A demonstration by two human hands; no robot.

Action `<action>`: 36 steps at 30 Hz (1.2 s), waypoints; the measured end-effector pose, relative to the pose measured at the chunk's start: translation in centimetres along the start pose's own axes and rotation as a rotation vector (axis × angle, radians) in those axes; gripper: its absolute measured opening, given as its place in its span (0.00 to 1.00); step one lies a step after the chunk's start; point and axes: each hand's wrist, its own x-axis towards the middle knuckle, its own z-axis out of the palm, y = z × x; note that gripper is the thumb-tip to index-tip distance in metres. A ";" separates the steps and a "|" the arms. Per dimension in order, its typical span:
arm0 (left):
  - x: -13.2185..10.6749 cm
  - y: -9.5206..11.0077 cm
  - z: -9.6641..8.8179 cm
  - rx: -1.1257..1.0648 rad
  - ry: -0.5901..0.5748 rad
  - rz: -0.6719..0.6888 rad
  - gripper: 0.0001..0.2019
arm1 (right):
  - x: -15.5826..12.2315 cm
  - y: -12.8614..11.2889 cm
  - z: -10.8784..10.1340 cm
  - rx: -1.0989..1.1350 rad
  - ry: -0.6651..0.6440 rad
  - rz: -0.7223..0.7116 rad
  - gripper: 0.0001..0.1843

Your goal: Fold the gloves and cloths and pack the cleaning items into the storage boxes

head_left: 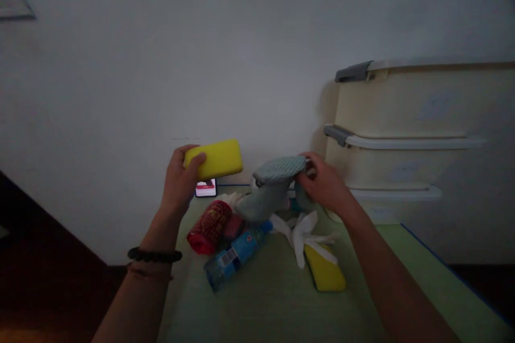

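Note:
A yellow sponge (220,158) is gripped in my left hand (182,177), thumb on its near face, raised above the table. My right hand (319,182) pinches the right end of a grey-green cloth (265,195), which hangs down over the things behind the bottle. Below the hands lies a clear plastic bottle (237,252) with a blue label and cap. Left of it is a red cylindrical packet (209,228), with a small reddish block (233,226) between them. A white glove (301,233) lies partly over a second yellow sponge (325,273).
A phone (206,188) with a lit screen stands at the table's back edge. Stacked cream storage boxes (390,166) with grey latches rise at the right, by the wall. The pale green table (249,313) has a blue edge.

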 end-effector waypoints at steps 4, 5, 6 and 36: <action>-0.5 -0.2 0.6 0.139 -0.108 -0.063 0.20 | -1.4 -0.5 -0.5 -0.139 -0.433 -0.039 0.28; -0.7 -0.3 0.7 0.177 -0.134 -0.063 0.21 | -1.6 -0.7 -0.5 -0.182 -0.497 -0.036 0.30; -0.7 -0.4 0.8 0.209 -0.160 -0.064 0.23 | -1.8 -0.9 -0.6 -0.217 -0.527 -0.036 0.30; -6.2 -5.8 6.3 0.822 -0.740 0.590 0.22 | -4.4 2.0 -7.7 -0.025 0.458 -0.011 0.13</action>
